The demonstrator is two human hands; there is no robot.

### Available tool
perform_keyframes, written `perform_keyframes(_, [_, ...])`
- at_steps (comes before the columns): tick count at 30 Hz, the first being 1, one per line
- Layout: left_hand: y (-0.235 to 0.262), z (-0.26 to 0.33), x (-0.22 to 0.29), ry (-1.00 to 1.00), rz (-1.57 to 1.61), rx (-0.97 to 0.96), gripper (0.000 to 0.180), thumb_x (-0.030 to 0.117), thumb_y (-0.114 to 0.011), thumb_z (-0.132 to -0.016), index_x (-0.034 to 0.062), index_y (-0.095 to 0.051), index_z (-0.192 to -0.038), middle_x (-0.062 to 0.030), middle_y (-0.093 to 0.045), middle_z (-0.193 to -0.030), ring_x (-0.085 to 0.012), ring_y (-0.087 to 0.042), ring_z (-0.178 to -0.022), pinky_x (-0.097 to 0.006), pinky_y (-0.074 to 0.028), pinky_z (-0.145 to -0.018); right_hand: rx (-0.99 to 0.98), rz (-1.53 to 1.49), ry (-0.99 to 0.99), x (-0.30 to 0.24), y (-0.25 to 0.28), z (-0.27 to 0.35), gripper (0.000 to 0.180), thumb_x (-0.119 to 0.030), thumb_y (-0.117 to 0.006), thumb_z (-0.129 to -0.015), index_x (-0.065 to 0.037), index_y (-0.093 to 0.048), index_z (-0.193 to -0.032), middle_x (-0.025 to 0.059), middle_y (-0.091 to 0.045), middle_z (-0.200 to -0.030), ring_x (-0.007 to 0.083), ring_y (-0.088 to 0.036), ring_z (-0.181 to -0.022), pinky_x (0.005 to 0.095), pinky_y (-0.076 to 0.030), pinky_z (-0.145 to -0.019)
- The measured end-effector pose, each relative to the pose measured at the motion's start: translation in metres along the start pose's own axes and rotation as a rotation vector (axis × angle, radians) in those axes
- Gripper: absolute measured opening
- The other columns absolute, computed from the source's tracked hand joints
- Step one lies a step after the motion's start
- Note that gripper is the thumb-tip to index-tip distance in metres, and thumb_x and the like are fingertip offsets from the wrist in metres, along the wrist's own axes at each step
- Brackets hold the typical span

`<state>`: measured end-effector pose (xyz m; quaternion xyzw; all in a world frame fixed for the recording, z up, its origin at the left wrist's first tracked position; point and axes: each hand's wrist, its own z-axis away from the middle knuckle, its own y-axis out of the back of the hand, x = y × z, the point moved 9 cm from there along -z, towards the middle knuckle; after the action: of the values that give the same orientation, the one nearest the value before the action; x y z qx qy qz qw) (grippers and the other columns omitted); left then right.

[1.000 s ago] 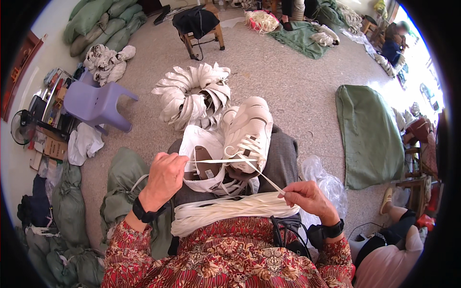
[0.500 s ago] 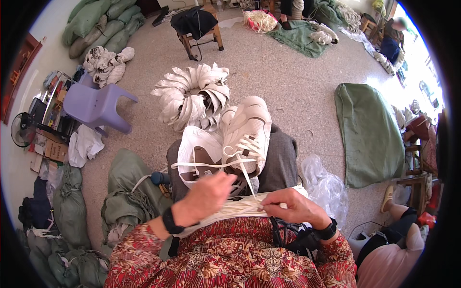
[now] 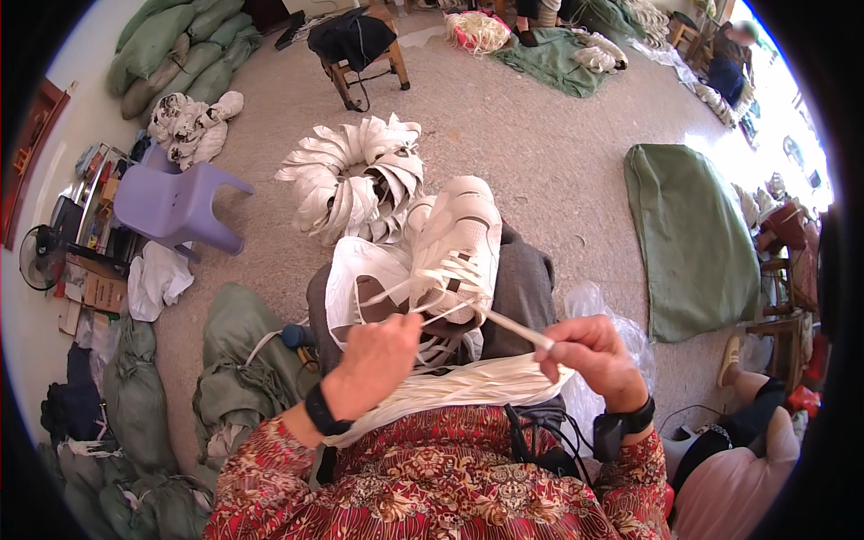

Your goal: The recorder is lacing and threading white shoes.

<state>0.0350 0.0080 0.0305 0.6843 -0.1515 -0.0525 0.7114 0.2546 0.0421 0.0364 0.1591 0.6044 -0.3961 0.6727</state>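
A cream-white lace-up sneaker [image 3: 463, 238] rests on my lap, toe pointing away from me. Its laces are partly threaded across the tongue. My right hand [image 3: 596, 355] grips one flat white shoelace [image 3: 515, 329], drawn taut from the shoe's collar toward the right. The fingers of my left hand [image 3: 376, 358] are closed near the heel, where another lace strand runs to them; the fingertips are partly hidden. Beside the sneaker lies a white shoe piece with a brown lining [image 3: 346, 270]. A bundle of loose white laces [image 3: 468, 382] lies across my lap.
On the floor ahead sits a ring of white shoe uppers [image 3: 351, 175]. A purple plastic chair [image 3: 175, 202] stands left, near green sacks [image 3: 243, 333]. A flat green sack [image 3: 688, 243] and clear plastic [image 3: 585, 306] lie right. Another person [image 3: 738, 468] is at the lower right.
My right hand has moved up and to the right, pulling the lace straight. My left hand has shifted slightly down and left. The loose strand across the shoe has shortened.
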Motion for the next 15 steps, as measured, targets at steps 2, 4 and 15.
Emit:
perform_keyframes(2, [0.022, 0.008, -0.019, 0.022, -0.045, 0.028, 0.003, 0.006, -0.056, -0.089, 0.0036, -0.058, -0.089, -0.0121, -0.066, -0.072, -0.0299, -0.07, -0.062, -0.04, -0.055, -0.052, 0.065, -0.162, 0.117, -0.002, 0.02, 0.011, 0.019, -0.008, -0.056, -0.098, 0.004, -0.071, -0.099, 0.0079, -0.067, -0.073, 0.0159, -0.062, -0.067, 0.0292, -0.049, -0.065])
perform_keyframes(4, [0.034, 0.014, -0.04, 0.044, -0.054, 0.045, 0.004, 0.007, -0.056, -0.089, 0.0038, -0.058, -0.089, -0.0124, -0.066, -0.072, -0.0304, -0.07, -0.063, -0.04, -0.055, -0.053, 0.026, -0.322, 0.193, 0.0, 0.027, 0.013, 0.02, -0.011, -0.057, -0.099, 0.004, -0.07, -0.098, 0.0083, -0.066, -0.072, 0.018, -0.061, -0.065, 0.0314, -0.048, -0.064])
perform_keyframes(15, [0.05, 0.012, -0.054, 0.206, 0.266, 0.348, 0.019, 0.008, -0.064, -0.092, 0.003, -0.067, -0.109, -0.0173, -0.068, -0.093, -0.0345, -0.068, -0.075, -0.043, -0.053, -0.064, 0.304, -0.565, 0.245, 0.039, 0.068, -0.002, 0.013, -0.015, -0.064, -0.098, -0.002, -0.066, -0.097, 0.007, -0.066, -0.086, 0.0173, -0.062, -0.077, 0.0326, -0.051, -0.073])
